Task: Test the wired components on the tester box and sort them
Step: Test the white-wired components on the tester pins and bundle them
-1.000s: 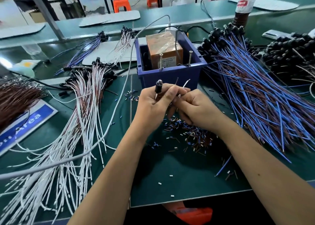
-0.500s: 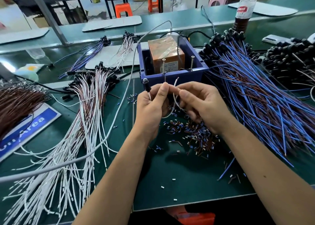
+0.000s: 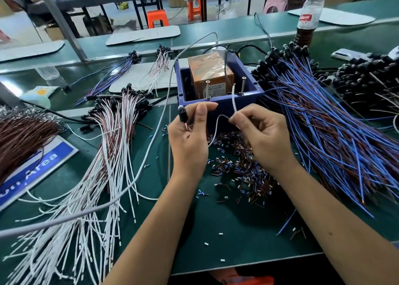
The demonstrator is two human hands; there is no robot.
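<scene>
The blue tester box (image 3: 218, 103) stands at the table's middle, with an orange taped block (image 3: 210, 73) inside and two upright screws on its front rim. Just in front of it, my left hand (image 3: 190, 137) holds a wired component, whose black lamp head (image 3: 182, 114) sticks up beside my fingers. My right hand (image 3: 261, 137) pinches that component's white lead (image 3: 234, 100), whose bare tip points up between the two screws. A pile of white-wired components (image 3: 103, 155) lies to the left, and blue-wired ones (image 3: 323, 129) lie to the right.
Cut insulation scraps (image 3: 244, 172) litter the mat under my hands. Brown wires (image 3: 21, 133) and a blue sign (image 3: 32, 172) lie far left, black-headed parts (image 3: 367, 83) far right. A drink bottle (image 3: 308, 14) stands behind. A grey cable (image 3: 151, 137) crosses the left side.
My hands have drawn apart. The right hand has pulled the white lead out and raised its tip toward the screws on the box's rim, while the lamp head stays in my left hand.
</scene>
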